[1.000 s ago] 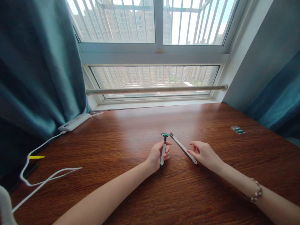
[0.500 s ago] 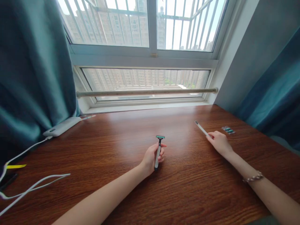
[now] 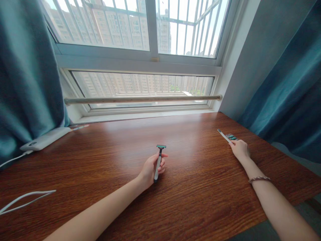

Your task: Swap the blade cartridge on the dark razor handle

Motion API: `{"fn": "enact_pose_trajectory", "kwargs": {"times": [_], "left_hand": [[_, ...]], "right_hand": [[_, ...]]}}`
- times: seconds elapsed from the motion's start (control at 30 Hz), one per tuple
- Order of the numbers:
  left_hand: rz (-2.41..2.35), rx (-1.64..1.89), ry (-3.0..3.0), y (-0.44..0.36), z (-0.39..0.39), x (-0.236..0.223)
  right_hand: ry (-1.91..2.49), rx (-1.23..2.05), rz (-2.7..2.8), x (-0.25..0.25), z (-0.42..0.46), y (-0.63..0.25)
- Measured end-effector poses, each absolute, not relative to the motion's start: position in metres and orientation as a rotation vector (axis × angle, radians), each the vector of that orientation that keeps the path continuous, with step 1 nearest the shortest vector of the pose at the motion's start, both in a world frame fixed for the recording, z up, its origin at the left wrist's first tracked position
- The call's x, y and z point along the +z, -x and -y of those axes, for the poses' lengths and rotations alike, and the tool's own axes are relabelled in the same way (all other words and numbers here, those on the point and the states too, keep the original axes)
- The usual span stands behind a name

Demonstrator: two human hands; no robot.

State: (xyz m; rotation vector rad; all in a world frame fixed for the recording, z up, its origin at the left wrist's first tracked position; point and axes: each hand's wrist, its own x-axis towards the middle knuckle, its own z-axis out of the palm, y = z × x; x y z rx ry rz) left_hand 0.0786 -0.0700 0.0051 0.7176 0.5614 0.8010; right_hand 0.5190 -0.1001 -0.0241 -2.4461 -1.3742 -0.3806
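Note:
My left hand [image 3: 149, 169] is closed around the ribbed grey handle of a razor [image 3: 157, 165], held upright over the wooden table with its green-and-black head on top. Farther right, the fingers of my right hand [image 3: 241, 149] pinch the near end of a slim white stick [image 3: 224, 135] with a dark tip. What kind of thing the stick is, I cannot make out. Just beyond that hand lies a small clear pack of green-and-black razor heads [image 3: 232, 137], partly hidden by the fingers. I cannot tell whether the stick touches the pack.
A white power strip [image 3: 46, 139] with a cord lies at the far left, by the blue curtain [image 3: 27, 73]. A loop of white cable [image 3: 27, 197] is at the near left. The brown table [image 3: 190, 194] ends at a window with a rail [image 3: 142, 99].
The view has turned to the right. My right hand has carried the white stick rightward over the table, close to the pack of razor heads. My left hand keeps the razor in the same grip.

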Motion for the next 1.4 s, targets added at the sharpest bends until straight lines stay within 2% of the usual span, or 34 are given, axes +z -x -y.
{"fn": "enact_pose_trajectory", "kwargs": {"times": [0.3,0.43,0.5,0.63,0.77,0.9,1.07,1.23,1.4], "left_hand": [[-0.553,0.814,-0.865,-0.082,0.075,0.005],[-0.615,0.851,-0.888,-0.087,0.079,0.008],[-0.651,0.851,-0.855,-0.094,0.083,0.010],[-0.627,0.910,-0.773,-0.123,0.090,0.014],[-0.607,0.967,-0.702,-0.156,0.090,0.016],[-0.665,0.985,-0.782,-0.166,0.083,0.013],[-0.772,0.869,-0.955,-0.134,0.082,0.011],[-0.710,0.684,-1.337,-0.073,0.087,0.008],[-0.799,0.725,-1.661,-0.034,0.091,0.005]], "right_hand": [[2.378,-0.446,1.268,-0.020,0.110,-0.517],[2.167,-0.480,1.338,-0.001,0.112,-0.464],[1.819,-0.273,1.507,0.012,0.119,-0.411],[1.561,0.389,1.780,0.030,0.139,-0.298],[1.532,0.474,1.760,0.033,0.145,-0.249],[1.609,0.310,1.771,0.030,0.137,-0.263],[1.923,-0.166,1.743,0.022,0.118,-0.328],[2.174,-0.325,1.564,0.013,0.100,-0.411],[2.381,-0.336,1.426,0.001,0.098,-0.456]]}}
